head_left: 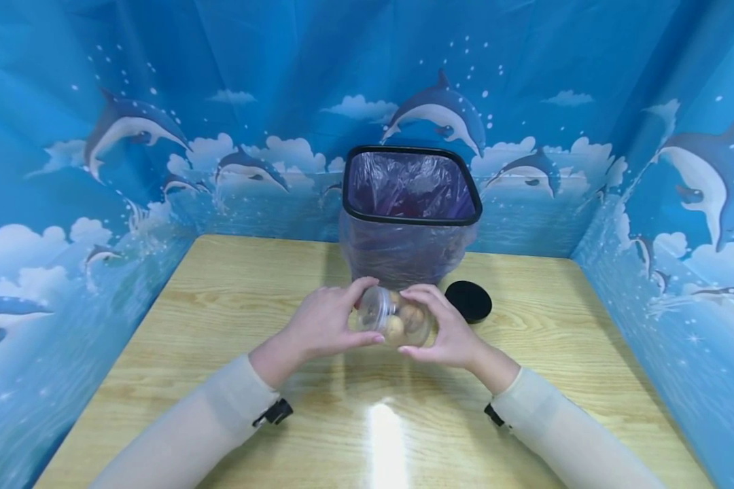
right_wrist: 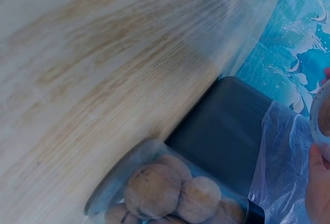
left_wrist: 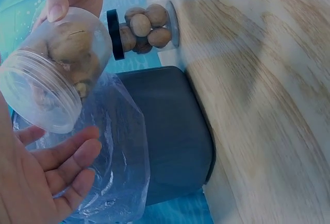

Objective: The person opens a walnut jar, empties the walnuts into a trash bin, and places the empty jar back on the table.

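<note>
Pale sleeves (head_left: 183, 424) lie nearest. Left hand (head_left: 321, 319): fingers pinch the clear end of the held jar (head_left: 404, 322). Right hand (head_left: 455, 339): fingers grip its other end, above the table (head_left: 220, 292). Progress, as judged: jar in hand, walnuts (left_wrist: 70, 42) inside, none visible outside; whether capped, undetermined. Second jar (left_wrist: 145, 28), black-lidded, also containing walnuts, stands untouched beside the lined bin (head_left: 412, 220), contents unclear.

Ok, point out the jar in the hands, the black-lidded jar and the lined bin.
Clear plastic jar of walnuts (head_left: 399, 319), head view: its side wall.
Black-lidded walnut jar (head_left: 467, 301), head view: the top of its lid.
Lined waste bin (left_wrist: 175, 126), left wrist view: bare dark side wall.
</note>
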